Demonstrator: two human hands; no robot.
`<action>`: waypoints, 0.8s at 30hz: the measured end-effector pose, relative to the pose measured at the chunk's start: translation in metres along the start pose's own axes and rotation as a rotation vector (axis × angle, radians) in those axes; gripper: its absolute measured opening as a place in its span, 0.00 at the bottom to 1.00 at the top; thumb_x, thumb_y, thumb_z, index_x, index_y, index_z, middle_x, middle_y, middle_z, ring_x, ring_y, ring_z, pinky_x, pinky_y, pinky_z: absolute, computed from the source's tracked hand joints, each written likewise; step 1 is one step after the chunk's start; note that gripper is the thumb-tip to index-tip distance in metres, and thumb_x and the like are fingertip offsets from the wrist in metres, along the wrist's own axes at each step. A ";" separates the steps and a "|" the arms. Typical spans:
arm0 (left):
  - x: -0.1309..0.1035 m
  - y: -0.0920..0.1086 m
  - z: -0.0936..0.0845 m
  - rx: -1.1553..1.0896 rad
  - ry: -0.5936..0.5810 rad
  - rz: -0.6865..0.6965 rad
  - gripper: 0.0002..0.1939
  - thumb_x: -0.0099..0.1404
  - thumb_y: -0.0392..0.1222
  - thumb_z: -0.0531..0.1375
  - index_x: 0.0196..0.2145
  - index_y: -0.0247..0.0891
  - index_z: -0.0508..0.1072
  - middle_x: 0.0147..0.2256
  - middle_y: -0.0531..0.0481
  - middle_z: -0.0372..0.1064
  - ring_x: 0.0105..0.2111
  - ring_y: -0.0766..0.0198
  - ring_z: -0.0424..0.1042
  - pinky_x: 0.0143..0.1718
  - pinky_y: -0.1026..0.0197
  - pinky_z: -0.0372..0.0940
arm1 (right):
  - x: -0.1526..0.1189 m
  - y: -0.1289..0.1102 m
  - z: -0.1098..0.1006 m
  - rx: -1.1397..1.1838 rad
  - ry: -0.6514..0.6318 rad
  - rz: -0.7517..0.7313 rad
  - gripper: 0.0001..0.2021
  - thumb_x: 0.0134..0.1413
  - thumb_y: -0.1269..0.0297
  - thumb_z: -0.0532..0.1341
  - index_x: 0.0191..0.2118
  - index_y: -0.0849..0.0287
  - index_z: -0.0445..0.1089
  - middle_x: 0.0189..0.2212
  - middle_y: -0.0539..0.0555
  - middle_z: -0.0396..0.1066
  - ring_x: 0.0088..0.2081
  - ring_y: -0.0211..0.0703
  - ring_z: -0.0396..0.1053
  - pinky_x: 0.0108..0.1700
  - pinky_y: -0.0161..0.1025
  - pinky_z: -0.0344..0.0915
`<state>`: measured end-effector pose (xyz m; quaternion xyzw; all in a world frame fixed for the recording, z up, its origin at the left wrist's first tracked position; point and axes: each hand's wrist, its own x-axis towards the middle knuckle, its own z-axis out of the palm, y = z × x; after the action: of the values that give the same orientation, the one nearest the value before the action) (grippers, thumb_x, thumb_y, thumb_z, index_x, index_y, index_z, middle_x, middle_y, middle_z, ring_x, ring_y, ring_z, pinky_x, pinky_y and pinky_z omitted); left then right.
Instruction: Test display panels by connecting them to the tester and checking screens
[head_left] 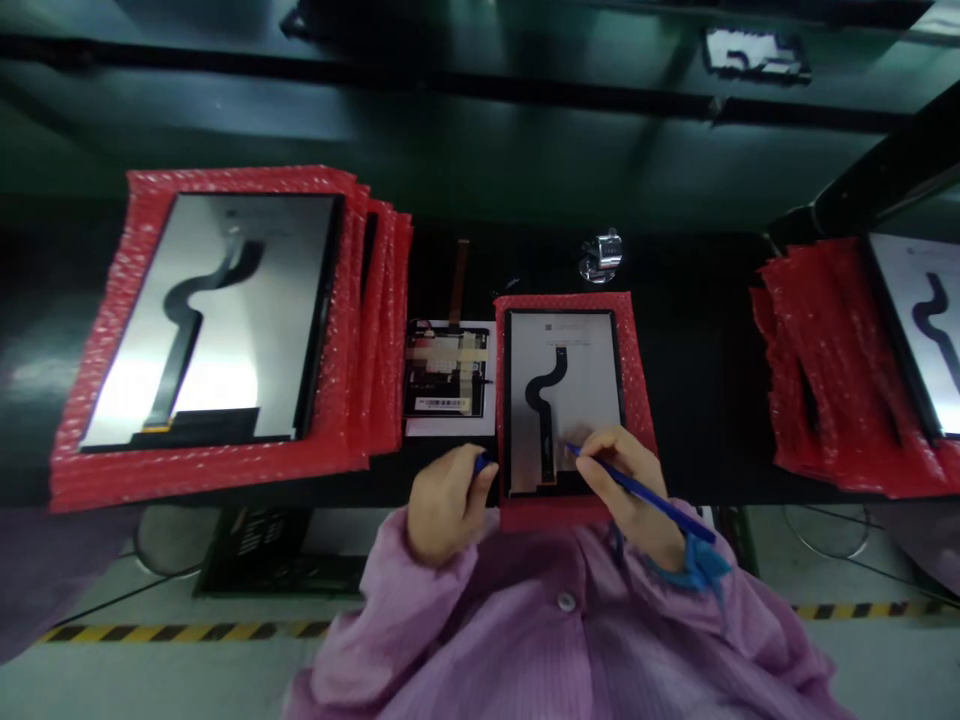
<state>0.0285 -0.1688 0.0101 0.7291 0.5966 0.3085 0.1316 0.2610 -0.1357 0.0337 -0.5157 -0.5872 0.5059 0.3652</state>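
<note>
My right hand [630, 485] is closed around a blue pen [652, 497], its tip over the lower part of a display panel [589, 390]. That panel lies with its silver back up on red bubble wrap [639, 400], and a curved black flex cable [545, 410] runs along it. Just left of the panel's lower corner, my left hand [448, 505] is closed on a small blue pen cap [481, 462]. Above my left hand, a small electronic assembly [448, 372] with tape strips and a label rests on a white sheet [450, 427].
At the left, a larger panel [247, 330] tops a stack of red bubble wrap [210, 465]. More red wrap [825, 370] and another panel [926, 310] are at the right. A shiny metal object [602, 256] stands behind the middle panel. Purple sleeves show at both side edges.
</note>
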 end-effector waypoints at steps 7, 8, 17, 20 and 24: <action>0.005 -0.006 0.025 0.241 0.074 0.115 0.19 0.77 0.45 0.45 0.32 0.38 0.68 0.21 0.51 0.69 0.21 0.63 0.69 0.24 0.62 0.60 | 0.000 0.024 0.017 -0.252 0.106 -0.056 0.19 0.60 0.60 0.60 0.22 0.56 0.53 0.17 0.45 0.55 0.19 0.34 0.55 0.24 0.36 0.53; 0.004 -0.006 0.024 0.252 0.078 0.109 0.19 0.77 0.45 0.45 0.32 0.38 0.68 0.21 0.52 0.69 0.21 0.63 0.69 0.24 0.62 0.60 | -0.001 0.023 0.016 -0.263 0.096 -0.058 0.19 0.59 0.59 0.60 0.21 0.56 0.53 0.17 0.45 0.55 0.19 0.35 0.55 0.24 0.37 0.53; 0.003 -0.004 0.027 0.330 0.102 0.092 0.19 0.77 0.46 0.45 0.32 0.37 0.68 0.21 0.51 0.69 0.20 0.62 0.69 0.24 0.61 0.58 | 0.002 0.014 0.019 -0.248 0.057 -0.046 0.18 0.55 0.57 0.61 0.21 0.54 0.55 0.16 0.47 0.55 0.18 0.39 0.54 0.23 0.41 0.53; 0.002 -0.006 0.028 0.322 0.105 0.079 0.19 0.76 0.47 0.45 0.32 0.38 0.68 0.21 0.50 0.70 0.20 0.62 0.69 0.24 0.61 0.58 | -0.003 0.018 0.017 -0.217 0.099 -0.055 0.18 0.56 0.58 0.61 0.21 0.55 0.54 0.16 0.46 0.55 0.18 0.38 0.55 0.22 0.39 0.54; 0.001 -0.009 0.027 0.286 0.092 0.076 0.16 0.75 0.45 0.47 0.32 0.39 0.68 0.22 0.51 0.70 0.20 0.62 0.69 0.23 0.61 0.57 | -0.015 0.016 -0.011 -0.107 0.298 -0.052 0.16 0.63 0.53 0.56 0.27 0.53 0.58 0.21 0.47 0.61 0.20 0.38 0.61 0.22 0.38 0.59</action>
<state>0.0382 -0.1604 -0.0155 0.7477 0.6117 0.2581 -0.0127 0.2786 -0.1482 0.0219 -0.5885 -0.5658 0.3823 0.4329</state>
